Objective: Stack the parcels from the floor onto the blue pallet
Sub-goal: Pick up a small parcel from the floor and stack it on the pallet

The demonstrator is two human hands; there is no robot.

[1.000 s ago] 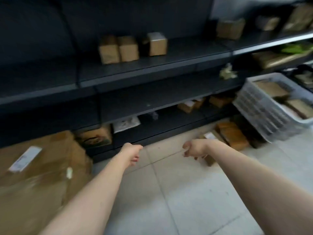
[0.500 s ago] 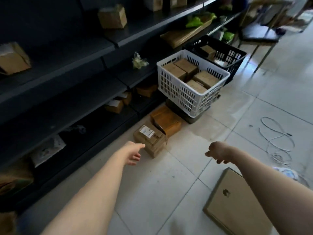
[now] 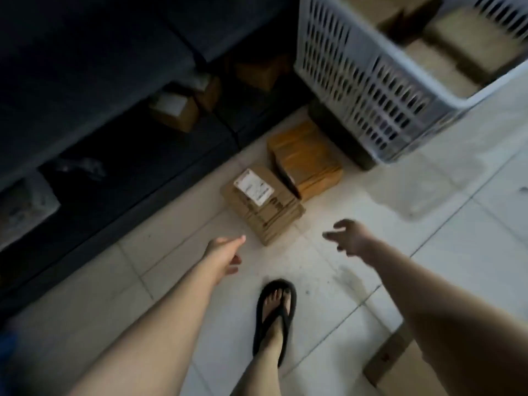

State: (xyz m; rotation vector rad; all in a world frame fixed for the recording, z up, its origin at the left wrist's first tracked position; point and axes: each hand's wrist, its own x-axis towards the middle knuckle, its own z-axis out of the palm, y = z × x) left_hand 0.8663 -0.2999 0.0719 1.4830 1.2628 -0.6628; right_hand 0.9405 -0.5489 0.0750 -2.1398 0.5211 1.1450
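**Parcels still on the floor, hands empty, nothing lifted yet**

Parcels are what this moment turns on, and as far as the view shows none of them is in hand. The blue pallet is out of sight, so what already sits on it cannot be told. My reading is that a pick is about to begin, with the carrying and stacking still to come.

The left hand [image 3: 225, 252] is empty, its fingers mostly straight and stretched forward. The right hand [image 3: 348, 237] is also empty, fingers spread and loosely bent. Both hover above the tiles on the near side of the labelled parcel [image 3: 261, 204], touching nothing.

Counted, with the white basket [image 3: 371, 90] as landmark:

- Floor parcels: three.
  - An orange-brown parcel [image 3: 305, 158] lies just beside the basket's bottom corner.
  - The labelled one lies against its far side, away from the basket.
  - A flat parcel [image 3: 400, 367] lies well apart from the basket, toward the person, half hidden under the right arm.
- Parcels inside the basket: several, too blurred to count.
- Parcels on the dark shelf [image 3: 114, 67] beside the basket: about three, and dim.
- Baskets: one.
- Hands: two.
- Feet: one, in a black sandal [image 3: 275, 310].
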